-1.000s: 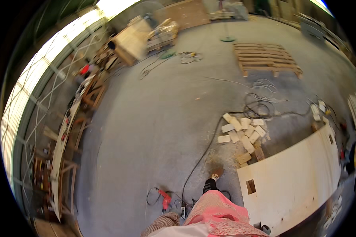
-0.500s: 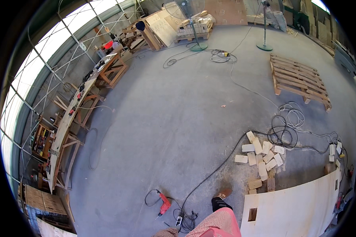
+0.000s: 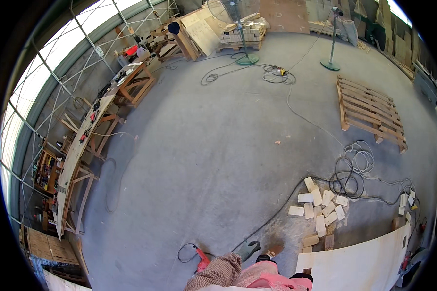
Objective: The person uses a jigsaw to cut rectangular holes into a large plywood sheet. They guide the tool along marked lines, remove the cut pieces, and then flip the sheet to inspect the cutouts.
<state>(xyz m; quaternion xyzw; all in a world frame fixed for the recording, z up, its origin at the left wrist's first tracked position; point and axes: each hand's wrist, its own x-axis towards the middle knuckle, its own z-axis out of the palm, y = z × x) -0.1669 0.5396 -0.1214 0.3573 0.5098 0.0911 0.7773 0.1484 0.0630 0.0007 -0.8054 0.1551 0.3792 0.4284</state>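
Observation:
At the lower edge my left forearm, in a brown checked sleeve, reaches forward. Beyond its cuff shows my left hand in a grey-green glove with dark parts, its fingers seemingly apart and nothing visible in them. It hangs above the black cable, near my brown shoe. A red corded power drill lies on the floor left of the sleeve, partly covered by it. Pink cloth covers the front of my body. My right hand does not show; a dark shape beside the pink cloth is too cropped to make out.
Pale wooden blocks lie heaped at right, beside coiled cables and a large white panel. A wooden pallet lies farther off. A long workbench with tools runs along the left. Two green-based stand fans stand far back.
My left arm has come into view and now hides part of the drill and the cable near it. The view has shifted slightly, so the blocks and panel sit lower.

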